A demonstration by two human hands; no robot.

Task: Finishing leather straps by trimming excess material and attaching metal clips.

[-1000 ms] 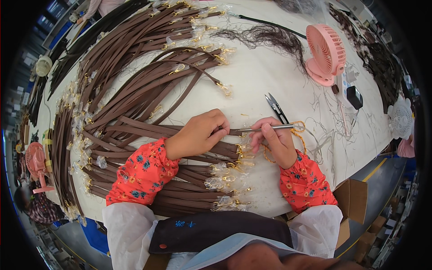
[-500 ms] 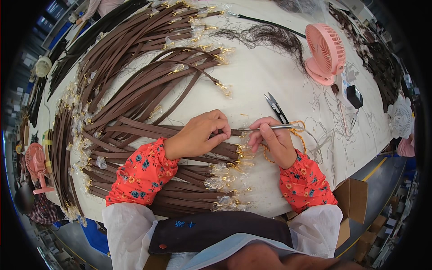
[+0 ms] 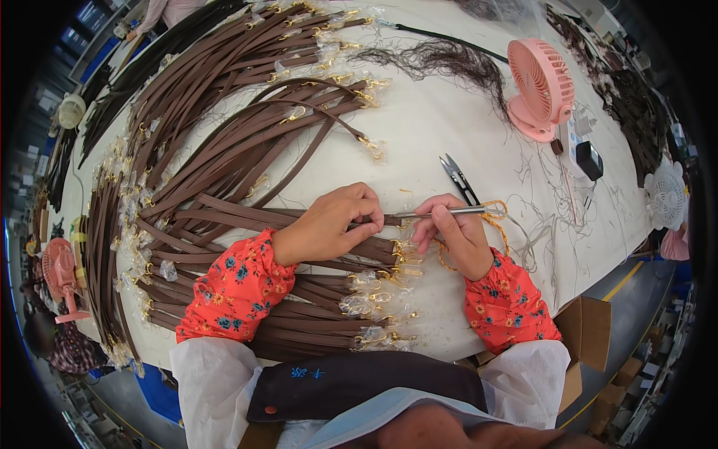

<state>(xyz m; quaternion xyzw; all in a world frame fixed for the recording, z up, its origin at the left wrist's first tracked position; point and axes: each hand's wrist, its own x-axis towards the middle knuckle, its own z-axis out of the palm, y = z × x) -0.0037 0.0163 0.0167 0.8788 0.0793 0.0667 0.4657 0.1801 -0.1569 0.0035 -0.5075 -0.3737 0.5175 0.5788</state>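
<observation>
My left hand (image 3: 340,224) is closed on the end of a brown flat strap (image 3: 258,211), its thumb and fingertips pinched near the end. My right hand (image 3: 452,236) grips a slim silver metal tool (image 3: 467,210), whose tip reaches the strap end beside my left fingers. An orange twisted cord (image 3: 505,243) loops from around that tool. Just beyond my right hand lie black-handled thread snips (image 3: 460,179). Under and around my left arm are rows of brown straps (image 3: 314,322) with gold clasps in clear plastic wraps (image 3: 363,299).
More straps (image 3: 209,75) cover the table's left and back. At right stand a pink fan (image 3: 535,82), a power strip (image 3: 576,157) and a white fan (image 3: 664,194), with tangled threads nearby. Another pink fan (image 3: 58,269) is at left. An open carton (image 3: 591,337) is by the right edge.
My left thumb and fingers have shifted very slightly right along the strap end. My right hand and the metal tool look almost the same.
</observation>
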